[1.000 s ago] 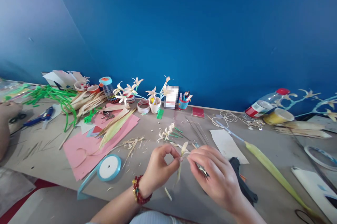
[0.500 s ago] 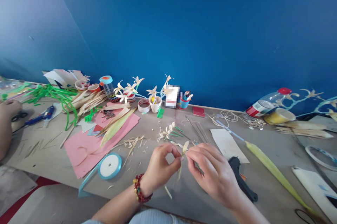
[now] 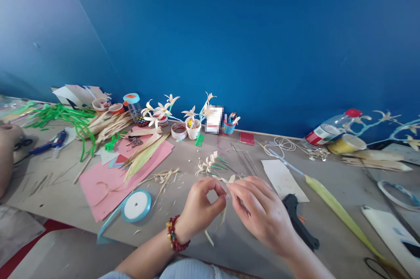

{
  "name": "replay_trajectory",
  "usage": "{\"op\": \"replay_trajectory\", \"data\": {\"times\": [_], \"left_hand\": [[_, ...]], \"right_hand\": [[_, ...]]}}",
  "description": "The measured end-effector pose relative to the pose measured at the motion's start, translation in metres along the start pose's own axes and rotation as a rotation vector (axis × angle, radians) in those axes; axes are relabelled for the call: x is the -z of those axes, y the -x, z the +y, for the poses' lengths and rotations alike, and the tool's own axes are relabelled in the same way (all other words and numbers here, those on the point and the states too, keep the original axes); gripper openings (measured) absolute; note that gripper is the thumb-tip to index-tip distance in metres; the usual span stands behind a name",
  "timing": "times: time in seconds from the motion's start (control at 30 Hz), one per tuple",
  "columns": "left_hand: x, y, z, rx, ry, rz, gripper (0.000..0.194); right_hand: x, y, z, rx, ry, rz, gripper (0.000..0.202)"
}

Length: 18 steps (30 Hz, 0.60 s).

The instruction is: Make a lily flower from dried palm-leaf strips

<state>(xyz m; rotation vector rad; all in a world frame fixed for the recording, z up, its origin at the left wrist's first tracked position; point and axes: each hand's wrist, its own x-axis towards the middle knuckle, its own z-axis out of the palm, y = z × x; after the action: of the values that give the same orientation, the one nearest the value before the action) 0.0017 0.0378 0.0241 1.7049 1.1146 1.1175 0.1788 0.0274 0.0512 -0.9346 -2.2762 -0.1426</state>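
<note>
My left hand (image 3: 202, 204), with a red bead bracelet at the wrist, pinches a small pale piece of corn husk (image 3: 223, 216) between thumb and forefinger. One end hangs below the fingers, and a petal-like tip shows above them. My right hand (image 3: 262, 212) meets it from the right, its thumb and forefinger closed at the upper part of the same piece. The fingertips partly hide the contact. Just beyond the hands lie several small white husk flowers (image 3: 207, 165) on green stems. Thin wires (image 3: 246, 161) rest behind my right hand.
A blue ribbon spool (image 3: 136, 206) lies left on the table, near pink paper (image 3: 98, 187) bearing husks. To the right are white paper (image 3: 282, 178), a black glue gun (image 3: 300, 222) and a long green husk (image 3: 341, 213). Another person's arm (image 3: 6, 156) shows far left.
My right fingertips have shifted slightly left, closer to my left fingers, and cover more of the upper husk piece. My left hand keeps its pinch.
</note>
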Motion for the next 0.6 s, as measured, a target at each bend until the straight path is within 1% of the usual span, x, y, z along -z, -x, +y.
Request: {"op": "replay_trajectory", "data": {"times": [0.1,0.27,0.6], "left_hand": [[-0.0005,0.0001,-0.0005,-0.007,0.009,0.000,0.017],[0.0003,0.0011,-0.0007,-0.013,0.016,0.016,0.017],[-0.0004,0.0030,0.0009,-0.007,0.017,0.016,0.016]], "right_hand": [[-0.0006,-0.0011,-0.0006,-0.003,0.004,0.017,0.036],[0.0000,-0.0035,-0.0031,-0.016,0.001,0.081,0.038],[-0.0002,-0.0018,-0.0040,-0.025,0.005,0.092,0.037]]}}
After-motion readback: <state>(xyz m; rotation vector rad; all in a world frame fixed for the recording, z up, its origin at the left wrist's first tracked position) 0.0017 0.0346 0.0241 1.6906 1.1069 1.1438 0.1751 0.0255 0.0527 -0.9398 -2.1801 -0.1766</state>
